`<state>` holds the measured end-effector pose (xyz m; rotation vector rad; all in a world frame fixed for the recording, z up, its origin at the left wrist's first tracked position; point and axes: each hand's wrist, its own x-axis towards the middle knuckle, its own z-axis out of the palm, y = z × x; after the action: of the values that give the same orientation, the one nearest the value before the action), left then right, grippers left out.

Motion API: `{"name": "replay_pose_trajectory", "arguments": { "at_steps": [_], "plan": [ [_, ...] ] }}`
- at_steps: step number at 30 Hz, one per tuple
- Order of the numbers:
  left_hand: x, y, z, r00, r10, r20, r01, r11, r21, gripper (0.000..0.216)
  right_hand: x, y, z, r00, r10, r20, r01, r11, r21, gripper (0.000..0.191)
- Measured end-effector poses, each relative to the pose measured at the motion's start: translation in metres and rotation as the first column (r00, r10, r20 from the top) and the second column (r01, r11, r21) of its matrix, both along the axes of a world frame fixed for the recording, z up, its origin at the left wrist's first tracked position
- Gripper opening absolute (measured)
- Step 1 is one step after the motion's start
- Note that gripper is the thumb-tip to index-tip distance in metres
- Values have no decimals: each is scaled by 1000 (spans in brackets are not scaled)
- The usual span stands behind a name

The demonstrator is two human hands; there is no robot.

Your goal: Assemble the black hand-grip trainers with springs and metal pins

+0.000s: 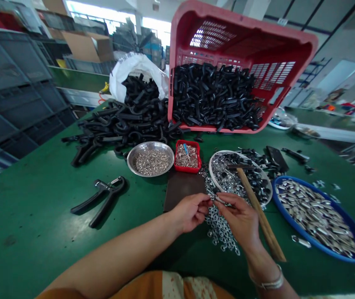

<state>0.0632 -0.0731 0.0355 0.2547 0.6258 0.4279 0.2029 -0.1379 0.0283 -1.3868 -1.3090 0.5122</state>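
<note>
In front of me my left hand [191, 212] is closed in a pinch at one end of a small metal spring [220, 200]. The fingers of my right hand [241, 218] are closed around the spring's other end. Whatever small part sits between the left fingertips is mostly hidden. Below and between the hands lie many loose shiny metal rings [222, 230]. A dark square block [185, 189] rests just beyond my left hand. To the left, a black hand grip strengthener [105, 197] with a spring near its top lies on the table.
A steel bowl [129, 162] and a red tray [191, 170] hold small metal pins. A wooden-handled hammer [263, 218] leans across a white basin [212, 174]. The blue tray [320, 250] holds metal sleeves. Behind stand a pink crate [248, 18] and piled black handles [124, 124].
</note>
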Motion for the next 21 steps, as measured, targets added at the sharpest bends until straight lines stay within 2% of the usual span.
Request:
{"name": "replay_pose_trajectory", "arguments": {
  "at_steps": [3, 5, 8, 10, 12, 14, 16, 18, 20, 21],
  "plan": [
    [1, -1, -1, 998, 37, 50, -35, 998, -44, 9, 9, 5, -2, 993, 70, -95, -75, 996, -54, 13],
    [5, -3, 0, 996, 52, 66, -52, 999, -4, 7, 13, 9, -1, 978, 98, -185, -116, 989, -91, 14],
    [12, -6, 1, 995, 92, 48, -99, 976, 193, 17, 13, 15, 5, 943, 54, -329, -86, 993, -84, 19],
    [17, -7, 1, 990, 137, 38, -142, 925, 352, 24, 9, 19, 11, 899, 29, -436, -46, 998, -29, 24],
    [21, -6, -1, 988, 153, 35, -152, 880, 450, 28, 4, 23, 18, 878, 32, -479, -28, 999, 16, 28],
    [25, -3, -6, 990, 139, 19, -130, 864, 485, 31, 3, 27, 22, 929, 34, -370, -30, 999, 18, 33],
    [28, 0, -14, 992, 124, -11, -101, 852, 513, 33, 7, 29, 23, 994, 46, -95, -48, 999, -16, 35],
    [30, 4, -22, 992, 113, -61, -57, 816, 576, 32, 14, 30, 22, 987, 81, 140, -74, 996, -58, 36],
    [30, 10, -26, 987, 101, -129, 16, 724, 689, 27, 22, 31, 21, 975, 117, 187, -101, 991, -91, 37],
    [28, 15, -26, 981, 91, -171, 72, 648, 758, 24, 26, 31, 20, 978, 125, 165, -109, 989, -103, 38]
  ]
}}
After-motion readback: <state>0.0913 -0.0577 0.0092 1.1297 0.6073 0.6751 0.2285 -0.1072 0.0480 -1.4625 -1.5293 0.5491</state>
